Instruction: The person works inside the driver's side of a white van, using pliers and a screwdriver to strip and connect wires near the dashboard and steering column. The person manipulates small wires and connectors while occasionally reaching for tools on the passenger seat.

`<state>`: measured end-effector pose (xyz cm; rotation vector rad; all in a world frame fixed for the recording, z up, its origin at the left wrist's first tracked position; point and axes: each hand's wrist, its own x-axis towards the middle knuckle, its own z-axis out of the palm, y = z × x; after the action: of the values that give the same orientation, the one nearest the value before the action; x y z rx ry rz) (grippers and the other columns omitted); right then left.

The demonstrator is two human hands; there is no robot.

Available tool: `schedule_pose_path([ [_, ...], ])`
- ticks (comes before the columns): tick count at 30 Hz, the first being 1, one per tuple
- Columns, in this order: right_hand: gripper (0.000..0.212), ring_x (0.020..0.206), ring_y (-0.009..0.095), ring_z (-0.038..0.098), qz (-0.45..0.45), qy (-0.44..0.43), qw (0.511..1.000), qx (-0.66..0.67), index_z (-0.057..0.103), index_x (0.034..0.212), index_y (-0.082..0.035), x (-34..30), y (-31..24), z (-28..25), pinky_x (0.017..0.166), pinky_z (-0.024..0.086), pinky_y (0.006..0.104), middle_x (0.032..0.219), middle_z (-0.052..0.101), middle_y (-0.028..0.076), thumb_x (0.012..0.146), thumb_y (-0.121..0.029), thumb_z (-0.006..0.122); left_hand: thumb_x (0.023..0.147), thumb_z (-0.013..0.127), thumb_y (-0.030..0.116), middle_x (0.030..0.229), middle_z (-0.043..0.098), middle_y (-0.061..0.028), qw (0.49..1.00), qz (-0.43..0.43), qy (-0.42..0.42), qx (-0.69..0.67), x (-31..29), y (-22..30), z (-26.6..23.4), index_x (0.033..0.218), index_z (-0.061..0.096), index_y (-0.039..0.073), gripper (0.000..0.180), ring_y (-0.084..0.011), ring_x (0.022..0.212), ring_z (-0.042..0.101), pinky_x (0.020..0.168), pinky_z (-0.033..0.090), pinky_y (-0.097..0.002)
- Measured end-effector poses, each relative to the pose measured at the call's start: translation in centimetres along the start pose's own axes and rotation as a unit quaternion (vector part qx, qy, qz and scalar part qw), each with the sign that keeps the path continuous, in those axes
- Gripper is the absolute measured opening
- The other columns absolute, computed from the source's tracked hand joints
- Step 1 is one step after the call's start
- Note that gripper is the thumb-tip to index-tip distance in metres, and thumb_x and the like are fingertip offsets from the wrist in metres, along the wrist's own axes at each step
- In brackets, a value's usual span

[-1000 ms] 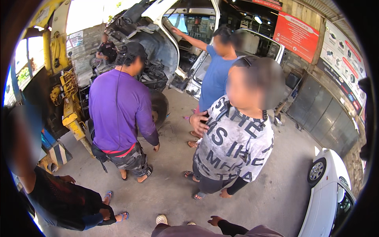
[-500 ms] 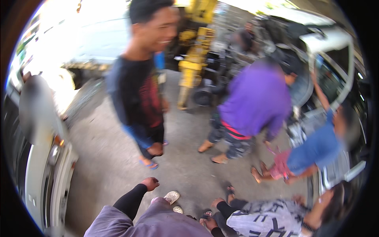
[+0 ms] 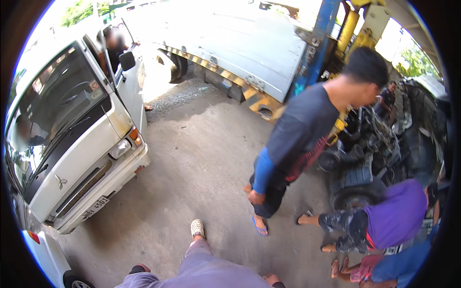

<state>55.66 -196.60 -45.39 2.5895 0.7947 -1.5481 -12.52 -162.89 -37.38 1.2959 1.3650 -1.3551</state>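
At the lower edge my left hand (image 3: 142, 267) hangs beside my grey-purple shirt (image 3: 211, 276), and only a small part of it shows past the dark sleeve. Its fingers are too hidden to read. On the other side of the shirt my right hand (image 3: 272, 279) is partly cut off by the picture's edge, its finger pose unclear. Nothing can be made out in either hand. Ahead of me one foot in a pale clog (image 3: 197, 228) is on the concrete floor (image 3: 163, 201).
A white van (image 3: 96, 144) stands at left, a person (image 3: 114, 48) at its open door. Ahead is a truck with a pale cargo body (image 3: 240, 48). At right, a person in a dark shirt (image 3: 307, 120) stands near a person in purple (image 3: 394, 211) and exposed engine parts (image 3: 370, 144).
My view has swung left, bringing the white van fully in. The dark-shirted person now appears farther right, turned toward the engine. My left hand has dropped close to the lower edge.
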Motion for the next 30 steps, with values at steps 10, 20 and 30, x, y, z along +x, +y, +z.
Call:
schedule_pose_path([
  [10, 0.065, 0.132, 0.038, 0.059, -0.251, -0.052, 0.892, -0.372, 0.058, 0.144, 0.000, 19.9, -33.0, -12.4, 0.113, 0.045, 0.0445, 0.142, 0.061, 0.025, 0.101, -0.049, 0.053, 0.094, 0.067, 0.045, 0.130, 0.072, -0.0152, 0.894, 0.148, 0.257, -0.335, -0.9, 8.6, -26.0, 0.127, 0.074, 0.008, 0.051, -0.0307, 0.124, 0.066, 0.108, 0.050, -0.0398],
  [20, 0.059, 0.133, 0.036, 0.059, -0.262, -0.029, 0.960, -0.100, 0.059, 0.145, -0.005, 27.6, -72.1, -27.9, 0.113, 0.046, 0.0425, 0.143, 0.062, 0.023, 0.098, -0.041, 0.063, 0.090, 0.072, 0.036, 0.125, 0.074, -0.0156, 0.843, 0.003, 0.295, -0.450, 3.5, 3.7, -47.9, 0.120, 0.077, 0.007, 0.043, -0.0322, 0.120, 0.068, 0.106, 0.052, -0.0399],
  [30, 0.058, 0.136, 0.033, 0.058, -0.177, -0.032, 0.957, -0.226, 0.063, 0.142, -0.005, 45.3, -92.2, -45.9, 0.116, 0.043, 0.0405, 0.144, 0.062, 0.019, 0.097, -0.043, 0.064, 0.090, 0.071, 0.046, 0.127, 0.072, -0.0178, 0.847, 0.034, 0.250, -0.468, 5.3, 10.8, -67.0, 0.120, 0.077, 0.005, 0.051, -0.0332, 0.122, 0.067, 0.108, 0.051, -0.0400],
])
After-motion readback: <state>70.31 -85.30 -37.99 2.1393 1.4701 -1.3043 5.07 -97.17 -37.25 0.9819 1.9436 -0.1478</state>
